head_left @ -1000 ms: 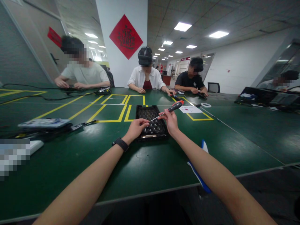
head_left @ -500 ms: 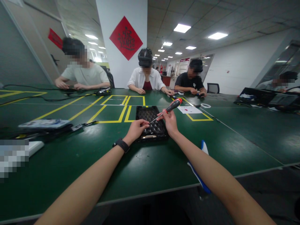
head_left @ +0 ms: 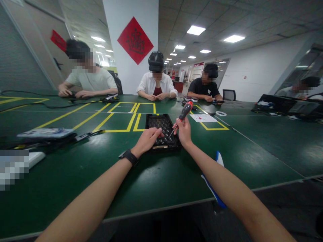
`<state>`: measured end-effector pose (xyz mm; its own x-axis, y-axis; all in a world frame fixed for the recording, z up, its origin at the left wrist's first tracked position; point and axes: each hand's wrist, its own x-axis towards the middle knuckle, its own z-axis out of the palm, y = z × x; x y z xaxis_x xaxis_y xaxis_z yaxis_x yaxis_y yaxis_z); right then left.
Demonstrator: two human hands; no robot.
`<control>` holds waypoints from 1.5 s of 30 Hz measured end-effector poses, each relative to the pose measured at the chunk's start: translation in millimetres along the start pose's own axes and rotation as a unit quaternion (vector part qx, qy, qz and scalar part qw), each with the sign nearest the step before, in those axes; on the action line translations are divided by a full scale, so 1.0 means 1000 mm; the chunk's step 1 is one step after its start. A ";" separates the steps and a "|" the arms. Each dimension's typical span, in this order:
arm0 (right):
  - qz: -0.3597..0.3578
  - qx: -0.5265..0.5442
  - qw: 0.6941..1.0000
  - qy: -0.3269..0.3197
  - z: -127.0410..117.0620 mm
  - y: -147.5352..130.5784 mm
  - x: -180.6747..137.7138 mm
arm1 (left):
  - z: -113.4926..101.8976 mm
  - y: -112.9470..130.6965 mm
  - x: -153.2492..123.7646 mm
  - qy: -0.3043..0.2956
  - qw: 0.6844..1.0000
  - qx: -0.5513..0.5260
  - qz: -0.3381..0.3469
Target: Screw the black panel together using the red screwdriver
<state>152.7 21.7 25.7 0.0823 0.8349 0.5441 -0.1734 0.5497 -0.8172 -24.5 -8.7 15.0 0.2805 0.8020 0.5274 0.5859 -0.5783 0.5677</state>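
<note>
A black tray (head_left: 165, 148) lies on the green table in front of me, with rows of small shiny pieces in it, too small to name. My right hand (head_left: 184, 132) grips a screwdriver (head_left: 186, 111) with a grey and red handle. Its shaft slants down to the left, the tip over the tray's right part. Over the tray's left side is my left hand (head_left: 148, 138), fingers bent down and drawn together, the thumb near them. Whatever these fingers hold, if anything, is hidden.
A white paper (head_left: 203, 118) and a roll of white tape (head_left: 221, 114) lie beyond my right hand. Flat devices with cables (head_left: 46, 132) are at the left. A blue and white object (head_left: 214, 191) sits by the near edge. Several people sit around the table.
The screwdriver has tilted more upright, and its tip has moved right and down, away from my left fingers. My left hand has turned lower over the tray. The person opposite has drawn their hands together.
</note>
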 end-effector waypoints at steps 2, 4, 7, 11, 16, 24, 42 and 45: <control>-0.002 -0.011 1.000 -0.024 0.002 -0.002 -0.003 | -0.001 0.006 -0.001 -0.022 0.999 0.020 0.026; -0.003 -0.023 0.999 -0.041 0.003 -0.003 -0.006 | -0.001 0.009 -0.001 -0.039 0.998 0.023 0.044; -0.004 -0.032 0.998 -0.053 0.004 -0.004 -0.008 | -0.001 0.010 -0.001 -0.055 0.997 0.006 0.053; -0.003 -0.032 0.998 -0.062 0.005 -0.003 -0.009 | -0.001 0.009 0.000 -0.071 0.997 0.005 0.043; -0.012 -0.036 0.996 -0.083 0.004 -0.002 -0.010 | -0.002 0.009 -0.001 -0.081 0.995 0.036 0.054; -0.011 -0.029 0.995 -0.091 0.005 -0.004 -0.012 | -0.003 0.012 -0.002 -0.096 0.990 0.074 0.069; -0.012 -0.026 0.996 -0.081 0.005 -0.007 -0.013 | -0.002 0.009 -0.002 -0.089 0.990 0.068 0.083; -0.016 -0.029 0.996 -0.085 0.005 -0.006 -0.012 | -0.002 0.009 -0.001 -0.095 0.989 0.072 0.085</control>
<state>147.3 8.1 24.7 -0.0805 0.8032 0.5902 -0.1159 0.5806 -0.8059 -21.0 -15.3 20.4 0.5139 0.7162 0.4722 0.6162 -0.6912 0.3775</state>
